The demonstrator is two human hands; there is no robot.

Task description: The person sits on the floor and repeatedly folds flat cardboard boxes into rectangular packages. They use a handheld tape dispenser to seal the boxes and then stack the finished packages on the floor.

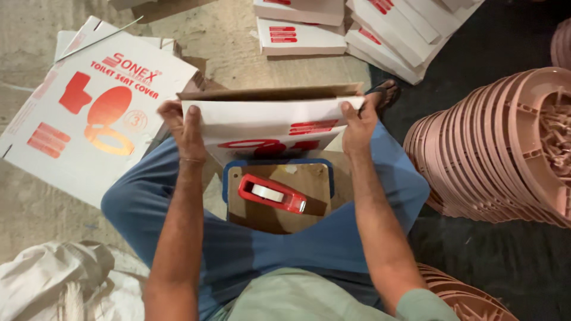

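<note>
I sit on the floor holding a flat white cardboard box [267,122] with red print, tilted up in front of my knees. My left hand [183,128] grips its left edge, thumb on the white face. My right hand [358,125] grips its right edge. The brown inner flap shows along the top. Below the box, between my legs, a red tape dispenser [272,194] with a white roll lies on a brown board with a blue rim [315,184].
A flattened white carton [89,113] with red and orange print lies on the floor at left. More folded white boxes [380,30] are piled at the top. A stack of pink plastic seat parts [505,154] stands at right. A white sack [53,285] lies bottom left.
</note>
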